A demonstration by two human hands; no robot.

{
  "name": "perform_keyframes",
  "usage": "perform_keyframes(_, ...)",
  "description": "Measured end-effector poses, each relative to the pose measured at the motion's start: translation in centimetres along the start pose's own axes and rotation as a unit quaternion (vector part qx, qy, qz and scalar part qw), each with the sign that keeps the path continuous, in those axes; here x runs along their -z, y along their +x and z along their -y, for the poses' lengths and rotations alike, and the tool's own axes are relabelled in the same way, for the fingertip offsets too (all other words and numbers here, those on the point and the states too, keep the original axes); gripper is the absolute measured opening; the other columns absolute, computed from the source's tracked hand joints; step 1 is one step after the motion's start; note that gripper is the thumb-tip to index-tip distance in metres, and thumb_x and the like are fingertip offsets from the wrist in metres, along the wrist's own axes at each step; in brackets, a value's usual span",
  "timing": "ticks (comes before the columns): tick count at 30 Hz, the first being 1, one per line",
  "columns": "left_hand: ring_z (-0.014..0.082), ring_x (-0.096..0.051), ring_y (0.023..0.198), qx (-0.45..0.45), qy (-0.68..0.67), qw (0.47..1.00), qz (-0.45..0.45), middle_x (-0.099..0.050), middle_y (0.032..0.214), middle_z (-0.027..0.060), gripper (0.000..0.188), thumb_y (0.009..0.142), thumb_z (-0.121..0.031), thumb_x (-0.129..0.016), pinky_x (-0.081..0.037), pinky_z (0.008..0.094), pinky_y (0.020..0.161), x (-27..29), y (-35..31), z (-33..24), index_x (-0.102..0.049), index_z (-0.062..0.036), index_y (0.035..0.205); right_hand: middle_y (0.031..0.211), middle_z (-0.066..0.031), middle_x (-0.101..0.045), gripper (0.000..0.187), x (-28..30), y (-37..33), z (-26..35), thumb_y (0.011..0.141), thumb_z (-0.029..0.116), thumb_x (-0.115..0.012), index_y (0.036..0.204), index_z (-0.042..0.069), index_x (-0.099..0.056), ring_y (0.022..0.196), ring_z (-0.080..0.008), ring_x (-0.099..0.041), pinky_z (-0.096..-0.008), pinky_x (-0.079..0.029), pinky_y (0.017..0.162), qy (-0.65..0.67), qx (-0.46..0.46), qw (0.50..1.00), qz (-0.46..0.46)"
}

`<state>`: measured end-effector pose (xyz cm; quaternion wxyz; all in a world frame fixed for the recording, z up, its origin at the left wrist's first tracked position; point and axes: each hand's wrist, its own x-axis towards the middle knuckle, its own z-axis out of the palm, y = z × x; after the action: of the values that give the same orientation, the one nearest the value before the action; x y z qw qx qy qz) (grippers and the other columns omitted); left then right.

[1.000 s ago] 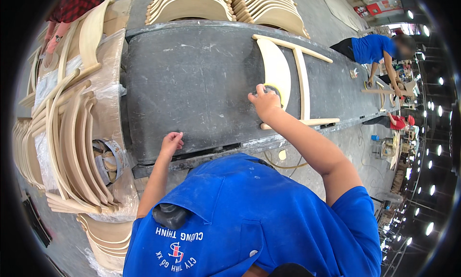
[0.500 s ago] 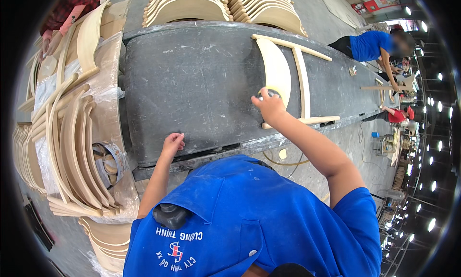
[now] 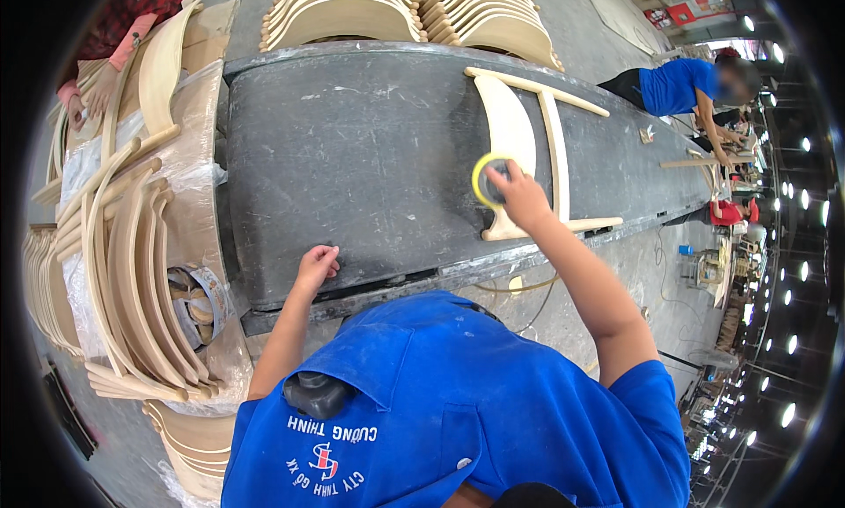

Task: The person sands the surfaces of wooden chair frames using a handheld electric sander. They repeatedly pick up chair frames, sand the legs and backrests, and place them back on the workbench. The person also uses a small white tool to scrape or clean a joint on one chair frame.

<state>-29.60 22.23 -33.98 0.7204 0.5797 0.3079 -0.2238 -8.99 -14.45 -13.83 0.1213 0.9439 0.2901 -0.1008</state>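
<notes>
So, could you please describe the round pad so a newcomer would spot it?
Find the long dark table, then the nearest wooden frame lying on it. Under the right hand, the round pad stands out by its bright yellow rim.

Ceiling lamps (image 3: 788, 415) are glaring along the dark right side, soft light is falling across the desk (image 3: 352, 165), and fisheye distortion is bending edges toward black corners.
</notes>
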Motion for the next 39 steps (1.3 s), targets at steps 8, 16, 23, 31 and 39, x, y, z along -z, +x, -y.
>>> perform_keyframes(8, 0.01, -0.054, 0.057, 0.0, -0.003, 1.0, -0.009, -0.062, 0.071, 0.0043, 0.021, 0.091, -0.024, -0.065, -0.046, 0.0234, 0.055, -0.4, 0.8, 0.2, -0.061, -0.0036, 0.095, 0.126, -0.0169, -0.046, 0.076, -1.3, -7.2, -0.3, 0.066, -0.001, -0.07, 0.134, 0.024, -0.047, 0.096, -0.0361, -0.061, -0.0412, -0.053, 0.084, 0.155, 0.071, 0.985, 0.037)
perform_keyframes(16, 0.0077, -0.052, 0.053, -0.012, 0.046, 0.999, -0.016, -0.06, 0.064, 0.0014, 0.012, 0.089, -0.015, -0.066, -0.04, 0.0223, 0.049, -1.4, 0.6, -0.7, -0.061, -0.0047, 0.084, 0.128, -0.0198, -0.042, 0.073, -1.6, 0.1, -8.1, 0.069, 0.008, -0.078, 0.134, 0.018, -0.047, 0.108, -0.0396, -0.054, -0.0419, -0.048, 0.092, 0.255, 0.066, 0.961, -0.087)
perform_keyframes(23, 0.0072, -0.049, 0.05, -0.012, 0.025, 0.995, -0.093, -0.057, 0.06, 0.0003, 0.024, 0.091, -0.027, -0.065, -0.038, 0.022, 0.049, -4.2, -2.3, -1.5, -0.061, -0.0073, 0.078, 0.132, -0.0163, -0.045, 0.079, -0.5, 15.7, -16.9, 0.068, 0.008, -0.078, 0.138, 0.014, -0.041, 0.126, -0.0322, -0.044, -0.0386, -0.038, 0.105, 0.385, 0.076, 0.92, 0.026)
perform_keyframes(31, 0.0086, -0.052, 0.053, 0.038, 0.028, 0.99, -0.132, -0.058, 0.062, 0.0013, 0.022, 0.091, -0.026, -0.065, -0.041, 0.0232, 0.051, -7.4, -3.9, -1.1, -0.06, -0.0058, 0.085, 0.133, -0.0182, -0.051, 0.083, -1.1, 28.4, -21.6, 0.069, 0.024, -0.081, 0.14, 0.019, -0.039, 0.122, -0.0341, -0.051, -0.0388, -0.041, 0.102, 0.312, 0.038, 0.936, 0.157)
perform_keyframes(39, 0.0097, -0.053, 0.055, 0.025, 0.056, 0.994, -0.093, -0.061, 0.066, 0.0029, 0.015, 0.091, -0.018, -0.064, -0.041, 0.0238, 0.051, -9.7, -0.6, -3.5, -0.062, -0.0033, 0.093, 0.123, -0.017, -0.048, 0.075, -0.6, 17.7, -17.4, 0.07, 0.011, -0.076, 0.136, 0.019, -0.042, 0.111, -0.0347, -0.054, -0.0395, -0.045, 0.098, 0.394, 0.129, 0.91, 0.011)
